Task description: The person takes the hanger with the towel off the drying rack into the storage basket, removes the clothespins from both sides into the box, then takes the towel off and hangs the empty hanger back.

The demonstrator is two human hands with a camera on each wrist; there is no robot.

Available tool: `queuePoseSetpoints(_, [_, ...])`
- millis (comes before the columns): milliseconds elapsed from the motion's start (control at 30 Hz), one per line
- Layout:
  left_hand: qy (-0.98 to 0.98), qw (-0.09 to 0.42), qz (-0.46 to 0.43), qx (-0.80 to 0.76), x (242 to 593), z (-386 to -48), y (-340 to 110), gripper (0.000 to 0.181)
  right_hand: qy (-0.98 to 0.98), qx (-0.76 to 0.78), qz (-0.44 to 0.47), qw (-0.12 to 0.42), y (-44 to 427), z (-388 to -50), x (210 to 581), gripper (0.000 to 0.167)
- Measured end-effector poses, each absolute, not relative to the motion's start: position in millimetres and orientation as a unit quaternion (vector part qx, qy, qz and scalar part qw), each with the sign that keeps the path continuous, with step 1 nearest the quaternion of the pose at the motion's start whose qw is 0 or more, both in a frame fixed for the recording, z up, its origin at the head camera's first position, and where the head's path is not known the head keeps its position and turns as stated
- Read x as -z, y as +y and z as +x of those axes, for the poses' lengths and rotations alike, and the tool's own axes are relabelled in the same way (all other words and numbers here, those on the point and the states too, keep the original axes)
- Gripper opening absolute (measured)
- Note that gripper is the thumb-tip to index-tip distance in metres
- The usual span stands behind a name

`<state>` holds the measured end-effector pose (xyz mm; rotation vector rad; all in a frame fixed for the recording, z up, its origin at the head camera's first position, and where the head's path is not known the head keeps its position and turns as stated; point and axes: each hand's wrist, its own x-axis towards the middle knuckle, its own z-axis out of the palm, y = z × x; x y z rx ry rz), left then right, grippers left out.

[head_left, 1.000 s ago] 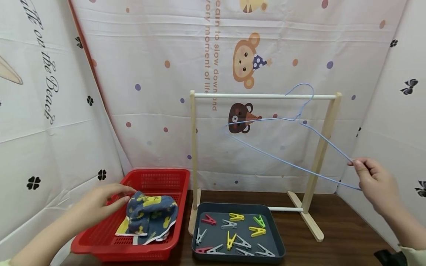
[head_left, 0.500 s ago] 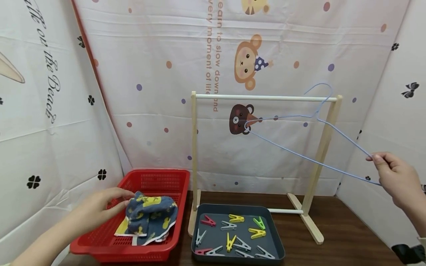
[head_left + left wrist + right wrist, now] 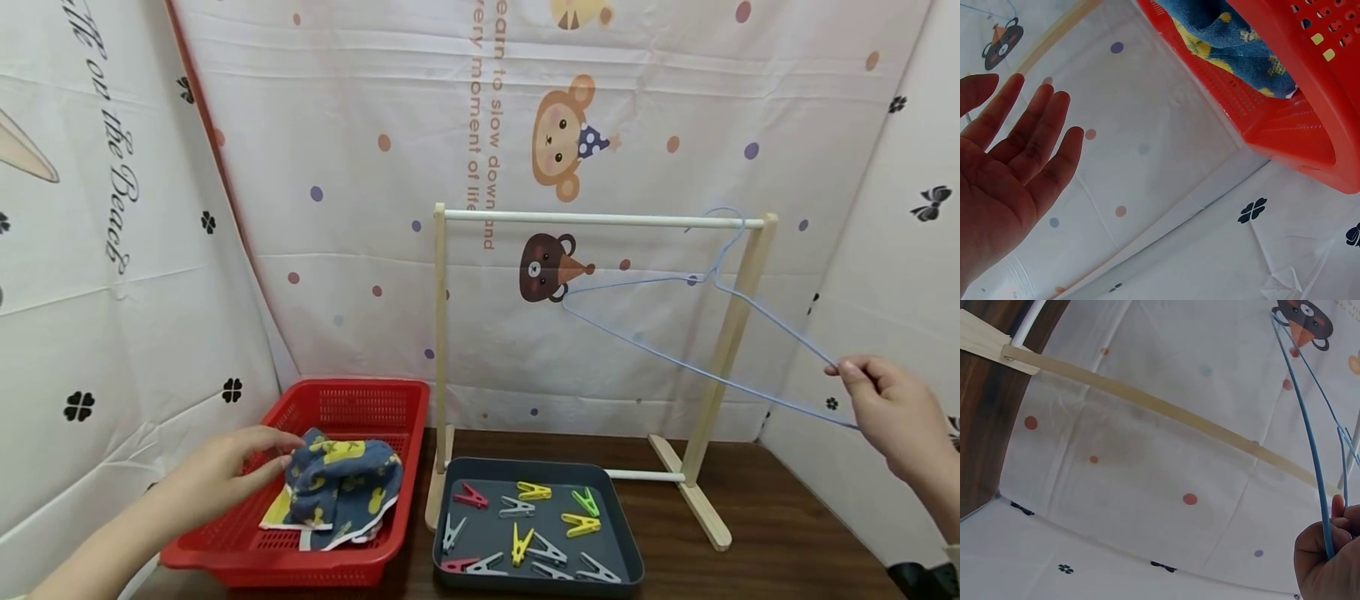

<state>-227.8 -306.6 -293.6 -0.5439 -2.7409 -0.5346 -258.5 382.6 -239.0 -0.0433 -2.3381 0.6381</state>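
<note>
My right hand (image 3: 892,408) pinches the lower right corner area of a light blue wire clothes hanger (image 3: 780,323). The hanger's hook overlaps the right end of the white rail (image 3: 585,218); whether it bears on the rail I cannot tell. In the right wrist view, curled fingers of that hand (image 3: 1335,550) hold the blue wire (image 3: 1311,434). My left hand (image 3: 232,467) hovers over the red basket (image 3: 375,392), fingertips beside a folded blue and yellow cloth garment (image 3: 345,483). The left wrist view shows this hand (image 3: 1016,162) with loose fingers and nothing in them, apart from the garment (image 3: 1235,50).
A wooden rack (image 3: 723,358) with feet on the brown table (image 3: 787,492) carries the rail. In front of it, a dark grey tray (image 3: 633,542) holds several clothespins (image 3: 517,507) in red, yellow, green and grey. Printed cloth walls surround the table.
My right hand has moved right with the hanger, then slightly down, so the hook now sits lower at the rail's right end. The left hand has stayed about still beside the garment.
</note>
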Motion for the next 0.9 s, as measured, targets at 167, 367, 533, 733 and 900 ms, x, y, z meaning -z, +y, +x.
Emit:
queuePoseSetpoints(167, [-0.953,0.155,-0.192,0.178,295,-227,-306,0.023,-0.903,-0.237,-0.01,0.359,386,-263,247,0.039])
queuePoseSetpoints(367, [-0.954,0.155,-0.19,0.174,295,-227,-305,0.022,-0.902,-0.238,-0.012,0.36,389,-264,255,0.042])
queuePoseSetpoints(533, [-0.956,0.139,-0.183,0.18,295,-231,-301,0.026,-0.905,-0.235,-0.014,0.354,394,-263,258,0.043])
queuePoseSetpoints(733, [-0.954,0.144,-0.192,0.182,291,-241,-288,0.034,-0.907,-0.24,-0.007,0.347,399,-263,256,0.044])
queuePoseSetpoints(900, [-0.951,0.148,-0.209,0.174,281,-250,-271,0.047,-0.915,-0.226,-0.008,0.333,398,-265,257,0.049])
